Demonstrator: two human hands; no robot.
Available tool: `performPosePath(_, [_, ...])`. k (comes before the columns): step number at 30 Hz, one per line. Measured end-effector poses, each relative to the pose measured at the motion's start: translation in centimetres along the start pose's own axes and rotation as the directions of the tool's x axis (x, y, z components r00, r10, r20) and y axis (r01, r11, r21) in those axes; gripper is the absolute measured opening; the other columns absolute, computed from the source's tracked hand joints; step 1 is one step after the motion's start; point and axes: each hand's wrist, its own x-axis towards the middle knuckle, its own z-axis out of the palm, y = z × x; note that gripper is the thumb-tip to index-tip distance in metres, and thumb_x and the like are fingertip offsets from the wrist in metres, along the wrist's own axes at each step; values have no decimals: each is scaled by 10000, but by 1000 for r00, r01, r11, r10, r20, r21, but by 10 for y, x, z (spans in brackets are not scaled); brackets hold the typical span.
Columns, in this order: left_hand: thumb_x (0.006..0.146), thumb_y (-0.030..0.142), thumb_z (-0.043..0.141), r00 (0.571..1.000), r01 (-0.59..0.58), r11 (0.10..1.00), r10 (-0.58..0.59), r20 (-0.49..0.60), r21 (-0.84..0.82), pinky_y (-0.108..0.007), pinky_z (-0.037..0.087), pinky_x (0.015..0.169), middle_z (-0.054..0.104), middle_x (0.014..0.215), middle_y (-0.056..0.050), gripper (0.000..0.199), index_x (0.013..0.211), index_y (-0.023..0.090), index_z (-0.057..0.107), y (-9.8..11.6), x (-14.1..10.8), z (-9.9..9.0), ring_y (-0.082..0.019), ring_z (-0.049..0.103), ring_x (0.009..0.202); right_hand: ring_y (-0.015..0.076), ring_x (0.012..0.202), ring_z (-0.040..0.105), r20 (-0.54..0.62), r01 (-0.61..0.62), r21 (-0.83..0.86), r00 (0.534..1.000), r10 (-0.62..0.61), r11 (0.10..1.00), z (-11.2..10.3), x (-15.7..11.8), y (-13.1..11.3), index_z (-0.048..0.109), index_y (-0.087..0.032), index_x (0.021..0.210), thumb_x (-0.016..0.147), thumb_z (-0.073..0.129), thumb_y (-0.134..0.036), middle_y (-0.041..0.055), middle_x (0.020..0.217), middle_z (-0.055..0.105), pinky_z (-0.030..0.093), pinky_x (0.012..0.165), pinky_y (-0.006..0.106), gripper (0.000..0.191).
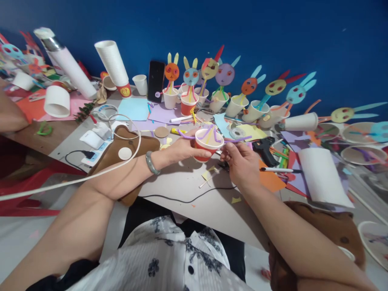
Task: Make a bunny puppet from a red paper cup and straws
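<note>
Above the surface (176, 184), paper cup (213, 148) gripped by left hand (182, 151); right hand (243, 165) beside purple pipe cleaner (243, 139), cannot tell whether grip closed. Cup likely light, crushable; best held gently below rim

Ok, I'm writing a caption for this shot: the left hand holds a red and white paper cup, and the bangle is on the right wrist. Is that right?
Not quite: the head view shows the bangle on the left wrist, not the right. The left hand does hold a red and white paper cup.
</note>
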Motion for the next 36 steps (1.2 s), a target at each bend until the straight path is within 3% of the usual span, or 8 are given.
performPosePath(7, [701,493,969,998,-66,997,65,25,35,-538,408,1262,698,1440,-151,902,1487,234,610,-3,3,-3,-346,611,1405,109,583,607,-4,106,-89,994,-107,990,-6,1,3,787,-255,1010,882,799,-596,-16,786,699,517,538,263,365])
performPosePath(15, [656,407,972,997,-44,994,38,60,98,-503,415,1257,691,1432,-118,900,1471,262,620,-7,1,-2,-339,594,1420,126,543,576,-1,154,-226,987,-159,962,-5,-3,-9,825,-265,1043,885,809,-504,-51,604,637,477,533,270,287])
performPosePath(22, [584,332,992,997,-18,999,15,72,39,-519,420,1260,634,1480,-160,914,1421,234,636,0,0,2,-357,580,1441,126,528,592,16,160,-147,987,-159,976,-4,-3,-13,832,-259,1014,804,885,-438,-55,625,663,507,524,278,281])
performPosePath(27, [628,353,989,995,1,1000,2,104,-27,-531,425,1256,664,1480,-143,902,1454,257,638,3,1,-1,-352,591,1436,127,527,631,-10,108,-113,994,-110,988,-5,1,-11,823,-253,1005,786,908,-463,-53,609,675,518,526,265,315])
performPosePath(31, [642,409,998,996,-31,999,29,79,15,-529,385,1283,665,1493,-138,887,1444,247,657,3,2,-5,-366,553,1474,116,540,659,-46,70,-71,996,-73,995,-6,5,-7,828,-252,1003,764,920,-489,-36,729,743,526,528,257,349])
performPosePath(36, [649,411,999,996,-39,999,37,85,20,-522,396,1277,664,1489,-132,885,1449,261,654,-1,3,-6,-361,558,1467,124,534,651,-64,103,-63,992,-107,993,-7,5,-5,829,-247,968,766,921,-470,-35,725,738,532,523,272,314])
